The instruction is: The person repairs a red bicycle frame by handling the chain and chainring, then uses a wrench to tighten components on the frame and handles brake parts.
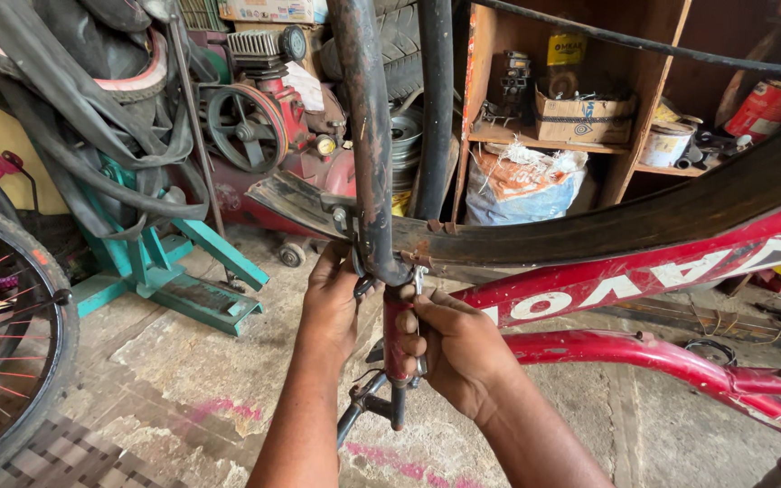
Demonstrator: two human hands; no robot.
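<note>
The red bicycle frame (pixel 644 280) is held inverted, its rusty fork (pixel 368 136) upright at centre. The right hand (pixel 458 348) is clenched around the head tube; the left hand (pixel 332 303) apparently pinches a fender bolt (pixel 359 271). A firm grip helps.

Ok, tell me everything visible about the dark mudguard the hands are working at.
The mudguard is a long, curved strip of dark, rusty-looking metal, dull and worn. It runs from a flared, dented end at the left, past the dark fork leg, then sweeps up to the right above the red bicycle frame. The left hand reaches its underside at the fork; the right hand grips the red tube just below.
</note>
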